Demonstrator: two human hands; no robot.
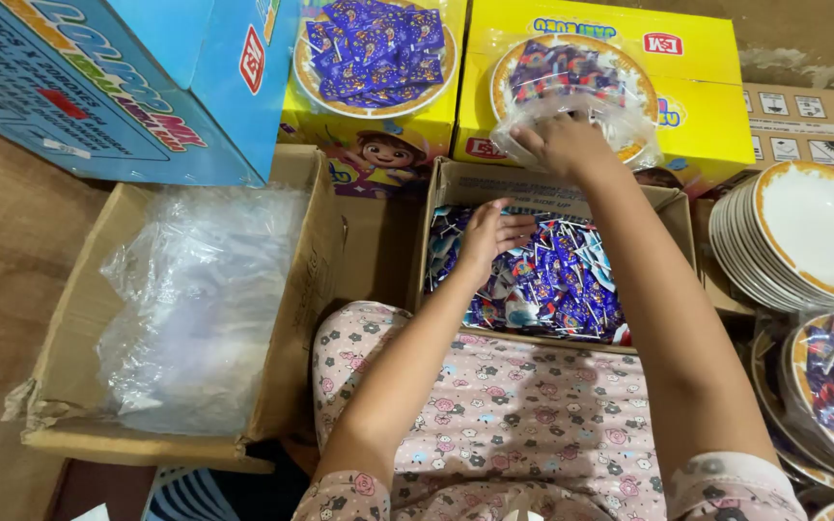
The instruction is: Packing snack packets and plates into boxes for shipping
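Packing station: sachets in hand, bagged plate at far side.

Nearest, the left hand (490,234) dips into the cardboard box of glossy blue sachets (542,280), fingers curled loosely over them. Farther, the right hand (564,145) presses the crinkled clear bag (620,121) over a round gold-rimmed plate (629,82), fingers together. Steadying the bag mouth would prevent spillage.

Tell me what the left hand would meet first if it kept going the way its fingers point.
Likely the blue and purple wrapped candies in the cardboard box: the left hand already hovers just over them, fingers aimed right and slightly down. Whether it already touches is unclear.
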